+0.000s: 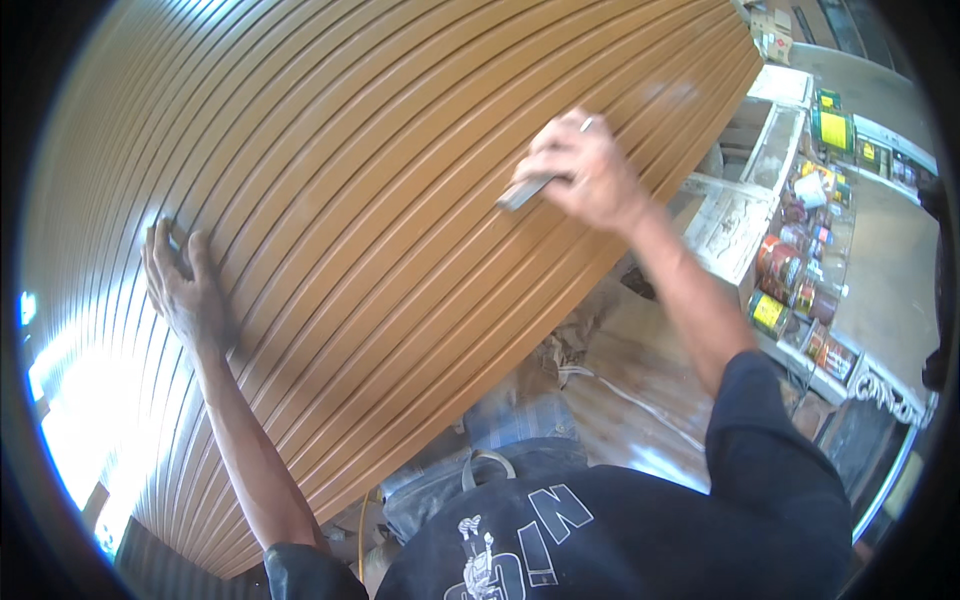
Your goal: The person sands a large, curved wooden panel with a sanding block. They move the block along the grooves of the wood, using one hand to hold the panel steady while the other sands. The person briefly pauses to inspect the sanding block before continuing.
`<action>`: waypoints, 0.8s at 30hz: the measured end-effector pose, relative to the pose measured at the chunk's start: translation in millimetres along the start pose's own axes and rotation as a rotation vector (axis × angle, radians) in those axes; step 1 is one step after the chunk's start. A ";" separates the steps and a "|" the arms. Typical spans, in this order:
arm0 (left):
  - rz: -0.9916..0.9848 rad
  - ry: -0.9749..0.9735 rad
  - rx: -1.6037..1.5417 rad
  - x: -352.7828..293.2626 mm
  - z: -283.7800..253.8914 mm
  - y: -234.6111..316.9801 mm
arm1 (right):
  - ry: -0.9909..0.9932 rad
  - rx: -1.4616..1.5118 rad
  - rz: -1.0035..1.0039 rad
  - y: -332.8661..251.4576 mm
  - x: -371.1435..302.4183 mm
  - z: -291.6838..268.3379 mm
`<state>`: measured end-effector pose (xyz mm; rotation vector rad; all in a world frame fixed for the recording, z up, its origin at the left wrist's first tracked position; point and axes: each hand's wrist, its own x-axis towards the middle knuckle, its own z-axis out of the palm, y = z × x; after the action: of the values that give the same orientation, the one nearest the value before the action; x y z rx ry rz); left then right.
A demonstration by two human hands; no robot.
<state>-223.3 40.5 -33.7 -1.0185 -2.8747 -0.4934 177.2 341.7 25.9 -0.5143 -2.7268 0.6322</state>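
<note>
A large brown ribbed panel spreads before me, its long narrow grooves running side by side and bent by the lens. On its left part my left hand rests with the fingers stretched out, holding nothing. My right hand is over the right part of the panel, fingers closed round a small flat grey piece. One end of that piece sticks out past the fingertips toward the grooves. Whether it touches the surface I cannot tell, and its exact kind is not clear.
Right of the panel stands a paint-spotted white frame. Beyond it are several cans, among them a red can and a yellow-labelled can. A cardboard box sits at the far right. A pale cord crosses the floor near me.
</note>
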 end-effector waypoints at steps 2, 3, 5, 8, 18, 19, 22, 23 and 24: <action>-0.088 -0.013 -0.182 0.2 -0.8 11.7 | 0.080 -0.019 -0.088 -24.5 0.4 13.8; -0.161 0.001 -0.147 -0.6 -2.0 13.1 | 0.052 -0.052 -0.176 -37.9 -1.2 25.9; -0.154 -0.013 -0.211 -2.4 -3.0 13.9 | -0.050 0.174 -0.095 -38.9 -7.0 33.0; -0.117 0.025 -0.225 -4.5 0.5 11.7 | 0.022 -0.017 -0.110 54.4 -13.3 -20.8; -0.151 0.008 -0.289 5.7 8.5 -9.9 | -0.052 0.080 -0.114 -51.3 -10.9 80.3; -0.172 0.013 -0.507 3.7 11.5 -10.1 | -0.015 0.088 -0.104 -90.3 -2.1 95.5; -0.172 -0.017 -0.478 -0.9 11.0 -11.2 | -0.042 0.112 -0.082 -112.6 8.3 88.7; -0.148 -0.035 -0.421 -2.7 9.8 -11.4 | -0.104 0.079 -0.087 -94.9 8.9 71.3; -0.115 -0.022 -0.379 -2.7 10.2 -11.2 | -0.226 0.047 -0.123 -71.7 7.0 54.2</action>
<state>-227.6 33.8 -46.9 -0.9011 -2.9353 -1.0733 131.9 264.6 14.4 -0.2752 -2.9172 0.7610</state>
